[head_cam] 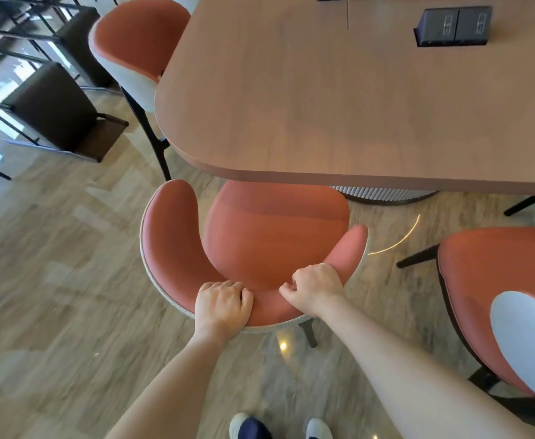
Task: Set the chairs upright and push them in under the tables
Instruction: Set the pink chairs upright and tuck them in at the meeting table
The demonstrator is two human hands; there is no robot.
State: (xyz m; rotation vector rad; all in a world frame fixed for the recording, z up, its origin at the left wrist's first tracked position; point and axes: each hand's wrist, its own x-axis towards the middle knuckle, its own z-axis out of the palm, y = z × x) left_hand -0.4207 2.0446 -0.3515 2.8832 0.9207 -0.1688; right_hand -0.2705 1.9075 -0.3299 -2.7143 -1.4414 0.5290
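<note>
The orange chair [259, 245] stood upright at the desk's [339, 99] near edge, its seat front just under that edge; the left hand [223, 307] and right hand [315, 288] were both curled closed over its backrest rim; open floor [69, 280] lay to the left; a second chair [497, 312] stood near on the right; a third [136, 45] was tucked at the desk's left end.
</note>
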